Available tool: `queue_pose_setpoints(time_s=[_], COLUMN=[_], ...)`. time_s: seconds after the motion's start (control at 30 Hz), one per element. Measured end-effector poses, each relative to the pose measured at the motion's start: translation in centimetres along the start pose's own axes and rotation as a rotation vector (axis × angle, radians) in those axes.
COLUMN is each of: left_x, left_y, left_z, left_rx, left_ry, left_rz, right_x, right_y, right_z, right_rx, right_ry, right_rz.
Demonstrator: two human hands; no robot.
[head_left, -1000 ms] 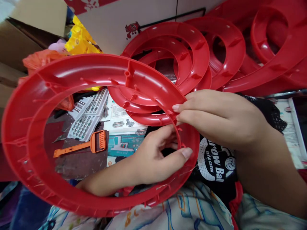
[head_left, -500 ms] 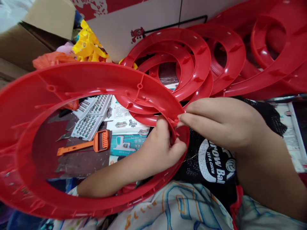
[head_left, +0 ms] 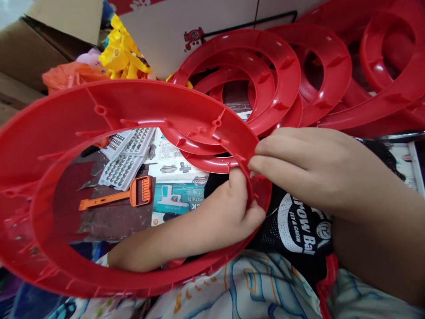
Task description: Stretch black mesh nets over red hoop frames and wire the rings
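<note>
A large red plastic ring [head_left: 133, 99], its ribbed and pegged underside showing, stands tilted across my lap. My left hand [head_left: 239, 208] reaches through its opening and is closed around the band at the right end, thumb below. From the right, my right hand [head_left: 299, 168] pinches the rim at the same end, fingertips pressed together. Whether a small piece also sits between those fingertips is hidden. A thin pale strand shows just below them. Behind, several similar red rings [head_left: 282, 62] lie overlapping.
Through the ring's opening show an orange plastic tool [head_left: 136, 192], white trays of silvery balls [head_left: 124, 164] and a teal printed box [head_left: 174, 197]. A black mesh bag with white lettering [head_left: 295, 226] lies at my lap. At back left are a cardboard box [head_left: 63, 17] and yellow plastic pieces [head_left: 121, 53].
Both hands and the near end of the ring sit slightly farther right in view. The ring has turned a little, its pegs shifting right. Both grips stay closed.
</note>
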State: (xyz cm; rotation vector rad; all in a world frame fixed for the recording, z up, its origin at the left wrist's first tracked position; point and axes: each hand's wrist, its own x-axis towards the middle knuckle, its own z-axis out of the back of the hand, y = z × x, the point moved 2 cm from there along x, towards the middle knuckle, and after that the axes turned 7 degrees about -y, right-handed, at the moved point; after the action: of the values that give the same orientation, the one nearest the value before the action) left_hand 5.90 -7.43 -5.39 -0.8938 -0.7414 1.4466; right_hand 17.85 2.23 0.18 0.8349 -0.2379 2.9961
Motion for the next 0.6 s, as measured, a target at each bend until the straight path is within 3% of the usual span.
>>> queue_pose_setpoints(time_s=[0.27,0.6], left_x=[-0.38,-0.16], left_y=[-0.31,0.0], left_z=[0.33,-0.01], left_rx=[-0.091,-0.085], left_ry=[0.105,0.086], left_rz=[0.05,0.055], right_x=[-0.85,-0.62], right_y=[-0.88,-0.61], right_z=[-0.25,-0.12], right_rx=[0.235,0.278], right_ry=[0.042,0.111], right_rz=[-0.063,-0.047])
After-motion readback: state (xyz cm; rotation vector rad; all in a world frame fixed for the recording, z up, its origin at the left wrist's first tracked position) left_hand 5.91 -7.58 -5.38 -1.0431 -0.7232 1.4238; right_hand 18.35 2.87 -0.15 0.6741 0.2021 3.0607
